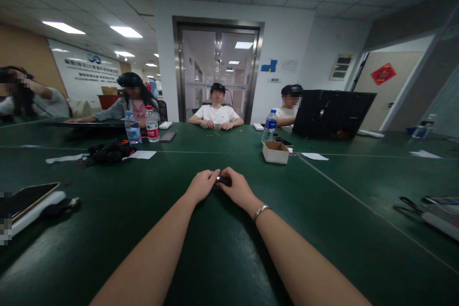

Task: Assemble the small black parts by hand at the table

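Over the green table, both hands meet around a small dark tube with a silver end; its exact kind is too small to tell. My right hand, with a metal bracelet at the wrist, grips the dark part between thumb and fingers. At the silver end, my left hand has its thumb and curled fingers closed on the tube. The fingers partly cover it.
Beyond my hands stand an open cardboard box, a water bottle and a large black monitor. Black cables and two bottles lie left. A phone is at the left edge. Several people sit around the table.
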A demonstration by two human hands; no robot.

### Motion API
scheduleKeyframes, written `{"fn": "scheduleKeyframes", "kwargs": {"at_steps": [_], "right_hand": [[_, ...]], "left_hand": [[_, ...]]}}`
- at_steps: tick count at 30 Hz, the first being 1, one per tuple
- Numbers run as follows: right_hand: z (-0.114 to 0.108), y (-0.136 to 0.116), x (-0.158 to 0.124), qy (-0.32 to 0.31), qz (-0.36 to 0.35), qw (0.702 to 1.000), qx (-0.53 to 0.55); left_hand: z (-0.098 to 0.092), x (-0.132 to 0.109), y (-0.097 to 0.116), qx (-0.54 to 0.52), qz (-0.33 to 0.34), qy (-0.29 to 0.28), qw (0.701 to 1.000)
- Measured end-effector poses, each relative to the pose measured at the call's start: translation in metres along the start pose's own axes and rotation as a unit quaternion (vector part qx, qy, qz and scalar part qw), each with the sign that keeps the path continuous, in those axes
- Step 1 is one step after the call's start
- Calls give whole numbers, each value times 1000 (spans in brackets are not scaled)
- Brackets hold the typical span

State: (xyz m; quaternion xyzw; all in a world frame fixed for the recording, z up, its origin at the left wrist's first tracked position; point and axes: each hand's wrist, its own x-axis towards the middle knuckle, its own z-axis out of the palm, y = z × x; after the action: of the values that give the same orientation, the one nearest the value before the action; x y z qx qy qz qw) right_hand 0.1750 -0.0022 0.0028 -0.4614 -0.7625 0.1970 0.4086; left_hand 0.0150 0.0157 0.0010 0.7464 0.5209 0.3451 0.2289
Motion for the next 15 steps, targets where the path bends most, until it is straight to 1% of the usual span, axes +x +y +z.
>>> {"fn": "scheduleKeyframes", "kwargs": {"at_steps": [6, 8, 11, 13, 15], "right_hand": [[-2, -7, -4, -39, -35, 992, -116], [-1, -7, -4, -43, -36, 990, -131], [2, -4, -2, -28, -19, 996, -84], [1, 0, 0, 1, 24, 1000, -16], [-2, 6, 1, 34, 73, 996, 41]], "left_hand": [[0, -2, 2, 25, -18, -3, 1000], [0, -5, 6, 31, -9, -3, 999], [-2, -8, 12, 36, 19, 4, 999], [-4, -10, 15, 43, 23, 10, 999], [-7, -10, 15, 63, 10, 18, 998]]}}
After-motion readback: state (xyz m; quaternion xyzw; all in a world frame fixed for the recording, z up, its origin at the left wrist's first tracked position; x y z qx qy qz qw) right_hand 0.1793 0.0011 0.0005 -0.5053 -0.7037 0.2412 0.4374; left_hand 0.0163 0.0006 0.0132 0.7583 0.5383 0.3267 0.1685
